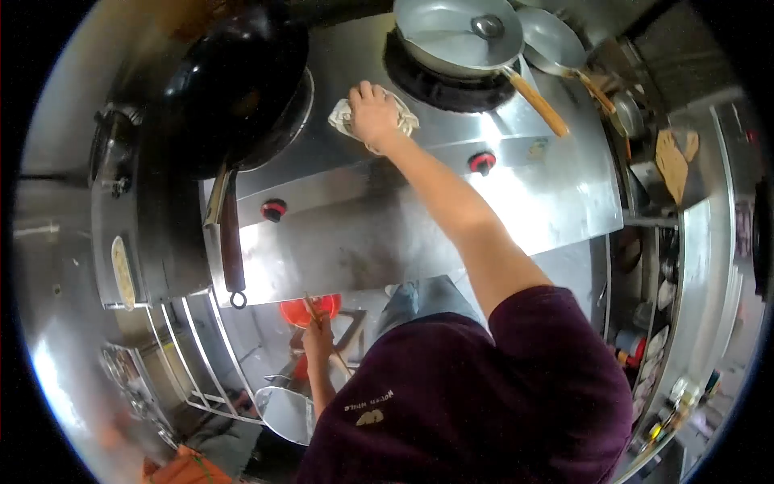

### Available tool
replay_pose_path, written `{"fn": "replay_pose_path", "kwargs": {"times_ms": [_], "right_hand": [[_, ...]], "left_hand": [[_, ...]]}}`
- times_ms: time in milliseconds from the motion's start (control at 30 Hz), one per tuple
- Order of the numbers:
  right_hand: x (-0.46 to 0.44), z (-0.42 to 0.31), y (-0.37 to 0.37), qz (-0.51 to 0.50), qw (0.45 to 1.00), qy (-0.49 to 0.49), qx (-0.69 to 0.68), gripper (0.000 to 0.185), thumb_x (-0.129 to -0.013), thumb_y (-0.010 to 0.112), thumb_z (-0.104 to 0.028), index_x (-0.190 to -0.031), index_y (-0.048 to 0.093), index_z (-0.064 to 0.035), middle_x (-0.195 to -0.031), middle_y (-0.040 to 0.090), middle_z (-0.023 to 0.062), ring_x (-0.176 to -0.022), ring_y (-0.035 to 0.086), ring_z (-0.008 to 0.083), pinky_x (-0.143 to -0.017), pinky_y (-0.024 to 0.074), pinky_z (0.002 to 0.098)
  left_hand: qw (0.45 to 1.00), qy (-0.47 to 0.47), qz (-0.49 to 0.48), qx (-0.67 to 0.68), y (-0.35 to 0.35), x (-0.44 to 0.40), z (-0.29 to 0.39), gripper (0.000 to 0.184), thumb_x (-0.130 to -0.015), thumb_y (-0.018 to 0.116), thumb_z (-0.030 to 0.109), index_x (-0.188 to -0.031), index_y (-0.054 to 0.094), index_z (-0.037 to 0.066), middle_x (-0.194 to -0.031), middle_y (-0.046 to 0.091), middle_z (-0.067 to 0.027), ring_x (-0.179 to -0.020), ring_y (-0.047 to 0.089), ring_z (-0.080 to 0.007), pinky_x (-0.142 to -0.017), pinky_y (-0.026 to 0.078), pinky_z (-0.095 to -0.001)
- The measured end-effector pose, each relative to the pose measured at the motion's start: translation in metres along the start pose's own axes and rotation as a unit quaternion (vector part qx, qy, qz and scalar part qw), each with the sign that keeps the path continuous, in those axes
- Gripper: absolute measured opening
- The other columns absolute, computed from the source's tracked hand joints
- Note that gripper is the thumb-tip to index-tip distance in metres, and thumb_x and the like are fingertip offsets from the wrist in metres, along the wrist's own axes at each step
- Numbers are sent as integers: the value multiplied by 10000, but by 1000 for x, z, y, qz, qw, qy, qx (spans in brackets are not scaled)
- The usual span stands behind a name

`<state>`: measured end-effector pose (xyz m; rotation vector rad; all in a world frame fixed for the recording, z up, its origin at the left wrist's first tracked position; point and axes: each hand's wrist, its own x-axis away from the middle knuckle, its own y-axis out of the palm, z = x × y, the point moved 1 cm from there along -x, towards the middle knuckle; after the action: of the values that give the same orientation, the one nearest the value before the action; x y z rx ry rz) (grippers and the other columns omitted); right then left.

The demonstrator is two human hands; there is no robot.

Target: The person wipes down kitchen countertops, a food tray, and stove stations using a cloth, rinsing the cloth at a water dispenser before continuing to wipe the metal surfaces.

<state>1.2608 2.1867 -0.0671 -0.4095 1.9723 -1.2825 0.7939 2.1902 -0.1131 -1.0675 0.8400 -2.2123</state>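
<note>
My right hand (373, 114) presses a crumpled pale cloth (405, 121) onto the steel stovetop (347, 189), between the two burners. The fingers are bent over the cloth, which sticks out on both sides of the hand. Down below the stove's front edge, my left hand (318, 335) is closed around a thin wooden stick (342, 363). One end of the stick shows above the fist and the other below it. What kind of tool it belongs to, I cannot tell.
A large black wok (234, 97) sits on the left burner, its handle reaching past the front edge. On the right burner is a grey pan (451, 48) with a wooden handle; a smaller pan (552, 40) stands beside it. Below are a red basin (326, 305) and a white bucket (284, 413).
</note>
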Motion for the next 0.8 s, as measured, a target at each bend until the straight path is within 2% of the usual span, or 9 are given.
{"fn": "replay_pose_path", "kwargs": {"times_ms": [200,300,333,467,533,600,733,767,800], "right_hand": [[95,108,-98,-62,996,60,14,405,-576,699,-111,-964,588,-72,-998,542,88,-952,521,314,-794,453,406],[117,201,-99,51,992,111,40,374,-649,669,-123,-1014,596,-83,-1020,594,133,-1016,520,303,-840,439,421],[122,243,-89,69,956,257,-126,388,-695,624,-120,-1081,595,-98,-1070,587,138,-1035,505,317,-874,423,412],[108,247,-111,135,968,166,133,275,-710,598,-123,-983,601,-86,-890,574,85,-824,527,297,-762,425,410],[130,240,-75,35,981,191,-4,447,-633,641,-122,-1074,590,-67,-1094,580,122,-1044,500,330,-888,392,423],[134,207,-107,29,998,59,-2,520,-575,694,-102,-1084,590,-83,-1142,576,101,-1054,511,293,-911,381,431],[91,297,-112,-35,990,135,0,437,-627,673,-114,-1058,609,-80,-1087,600,80,-978,520,302,-844,414,408],[82,319,-119,43,994,101,-26,353,-657,672,-151,-999,613,-82,-1018,599,71,-934,514,298,-777,410,419],[69,342,-112,59,993,104,0,367,-650,662,-131,-1011,621,-74,-1001,618,74,-903,523,307,-737,425,418]], "left_hand": [[999,41,10,2,8,5,-18,326,-894,497,315,-1051,585,43,-838,635,-183,-781,625,-328,-699,464,-421],[996,39,82,-17,9,14,-17,298,-900,494,295,-1056,589,58,-862,632,-187,-794,622,-326,-693,462,-419],[995,42,86,-2,10,17,-14,298,-902,492,295,-1057,590,60,-847,629,-185,-781,620,-327,-685,460,-421],[998,-5,51,38,13,29,8,299,-900,494,302,-1047,594,62,-785,619,-172,-723,610,-323,-648,452,-421],[999,-11,37,28,27,18,31,295,-897,498,302,-1033,595,59,-757,615,-162,-690,605,-314,-629,450,-411],[999,13,47,-17,45,15,43,287,-895,502,299,-1017,594,56,-733,613,-150,-655,599,-302,-611,449,-396],[992,-64,-68,88,85,-9,77,279,-896,498,283,-1013,571,41,-746,601,-160,-692,587,-332,-627,443,-411],[967,247,37,-44,99,-17,73,274,-898,492,274,-1011,569,36,-788,598,-172,-753,584,-337,-663,443,-415],[985,160,5,-64,103,-13,92,272,-902,486,270,-1010,572,35,-809,597,-172,-767,574,-330,-688,442,-410]]}}
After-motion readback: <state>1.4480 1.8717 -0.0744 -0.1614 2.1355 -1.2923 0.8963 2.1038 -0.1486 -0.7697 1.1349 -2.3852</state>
